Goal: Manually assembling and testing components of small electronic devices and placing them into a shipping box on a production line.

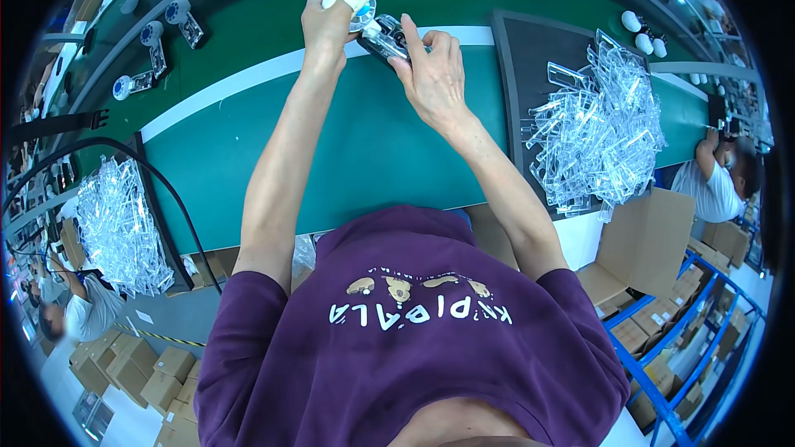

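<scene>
Both my hands hold one small device [384,38] with a white round head and a dark, partly clear body, above the far part of the bench. My left hand [325,31] is closed around the round head, which shows a blue centre. Gripping the dark body is my right hand [437,76], its thumb and index finger along the sides. Fingers and glare hide the finer parts of the device, so its exact kind does not show.
A dark tray [515,108] to the right bears a heap of clear plastic parts [600,128]; another clear heap [122,228] lies left. Similar devices [157,54] rest on the green belt [257,12]. A black cable [170,186] arcs at left. People work on both sides.
</scene>
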Available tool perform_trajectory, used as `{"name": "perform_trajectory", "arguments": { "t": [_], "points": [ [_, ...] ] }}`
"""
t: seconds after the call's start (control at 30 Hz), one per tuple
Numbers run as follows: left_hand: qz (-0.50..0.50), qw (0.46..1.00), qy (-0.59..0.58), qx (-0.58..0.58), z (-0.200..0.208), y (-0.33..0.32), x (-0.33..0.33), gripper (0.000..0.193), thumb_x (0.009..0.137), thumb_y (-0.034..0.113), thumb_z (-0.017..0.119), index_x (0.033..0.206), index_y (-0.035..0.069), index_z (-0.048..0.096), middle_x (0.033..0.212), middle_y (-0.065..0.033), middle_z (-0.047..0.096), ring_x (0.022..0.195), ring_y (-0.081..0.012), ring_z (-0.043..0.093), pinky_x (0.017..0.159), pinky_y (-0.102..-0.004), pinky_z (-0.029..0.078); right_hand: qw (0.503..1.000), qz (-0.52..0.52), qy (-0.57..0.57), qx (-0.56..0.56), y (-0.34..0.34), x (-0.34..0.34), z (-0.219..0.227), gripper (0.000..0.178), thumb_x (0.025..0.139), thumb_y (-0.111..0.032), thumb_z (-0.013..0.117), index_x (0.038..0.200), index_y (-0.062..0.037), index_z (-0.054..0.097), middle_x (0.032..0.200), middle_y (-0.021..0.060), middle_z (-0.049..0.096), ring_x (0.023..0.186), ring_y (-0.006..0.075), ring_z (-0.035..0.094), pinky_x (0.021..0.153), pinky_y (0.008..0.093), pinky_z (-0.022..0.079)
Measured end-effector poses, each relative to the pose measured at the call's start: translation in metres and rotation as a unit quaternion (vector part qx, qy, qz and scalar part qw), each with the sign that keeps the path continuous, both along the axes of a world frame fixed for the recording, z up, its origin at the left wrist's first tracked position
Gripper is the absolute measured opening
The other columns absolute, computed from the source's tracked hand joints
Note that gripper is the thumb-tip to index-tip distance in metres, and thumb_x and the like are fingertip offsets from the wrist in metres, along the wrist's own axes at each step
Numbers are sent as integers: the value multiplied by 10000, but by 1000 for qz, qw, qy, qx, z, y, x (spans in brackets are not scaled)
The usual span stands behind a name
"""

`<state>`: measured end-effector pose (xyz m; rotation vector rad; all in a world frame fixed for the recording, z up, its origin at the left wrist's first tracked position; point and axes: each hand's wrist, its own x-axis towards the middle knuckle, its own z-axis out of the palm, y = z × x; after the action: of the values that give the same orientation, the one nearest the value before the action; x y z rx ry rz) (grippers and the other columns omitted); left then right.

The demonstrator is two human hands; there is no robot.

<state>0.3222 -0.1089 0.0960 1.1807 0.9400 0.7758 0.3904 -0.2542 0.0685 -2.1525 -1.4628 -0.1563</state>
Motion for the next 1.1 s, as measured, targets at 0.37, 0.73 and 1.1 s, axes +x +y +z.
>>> {"name": "perform_trajectory", "arguments": {
  "t": [0.37,0.73,1.1],
  "points": [
    [-3,999,-15,45,6,-21,-2,631,730,362,734,1153,-10,451,941,-109,585,807,-189,605,691,-323,493,968,10,245,43,-19,-10,-11,555,816,-231,621,1318,-109,418,993,154,481,880,289,477,776,395,417],
    [-168,946,-226,-162,-41,-92,-25,555,817,352,643,1185,-14,446,1131,-154,555,1021,-238,549,882,-372,435,952,-2,260,160,-68,-18,-7,394,879,-235,533,1228,-58,485,932,126,523,864,234,517,733,347,447],
    [-272,941,-189,62,-23,-186,-29,568,797,332,663,1172,-25,430,1122,-169,542,1016,-270,546,890,-370,451,589,-351,560,465,-98,-24,-36,582,932,-433,319,568,-48,558,517,37,514,522,122,477,542,286,372]
  ]
}}
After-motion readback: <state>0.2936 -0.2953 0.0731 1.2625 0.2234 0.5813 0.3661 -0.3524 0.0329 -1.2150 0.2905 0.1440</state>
